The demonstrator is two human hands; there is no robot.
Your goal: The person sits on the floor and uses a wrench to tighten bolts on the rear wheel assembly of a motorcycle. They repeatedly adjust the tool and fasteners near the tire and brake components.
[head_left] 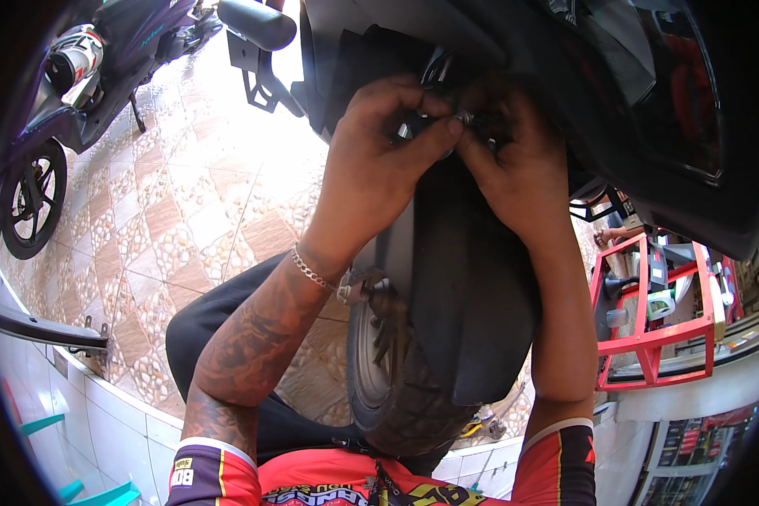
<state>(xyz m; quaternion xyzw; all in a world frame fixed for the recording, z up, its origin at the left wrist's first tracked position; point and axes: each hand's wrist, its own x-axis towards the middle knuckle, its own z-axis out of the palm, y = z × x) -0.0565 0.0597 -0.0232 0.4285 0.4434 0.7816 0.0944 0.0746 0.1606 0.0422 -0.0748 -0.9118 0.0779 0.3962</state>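
High on the underside of a dark motorbike body, my left hand has its fingers curled and its thumb pressed at a small shiny metal fitting. Beside it, my right hand is closed around the same spot, with its fingertips in shadow; what exactly they grip is hidden. Dark cables run down to where the hands meet. Below them hangs a black rear mudguard over a tyre with a silver rim.
A purple motorbike stands at the left on a patterned tile floor. A red metal cart holding various items stands at the right, with another person's hand behind it. A low tiled wall lines the near side.
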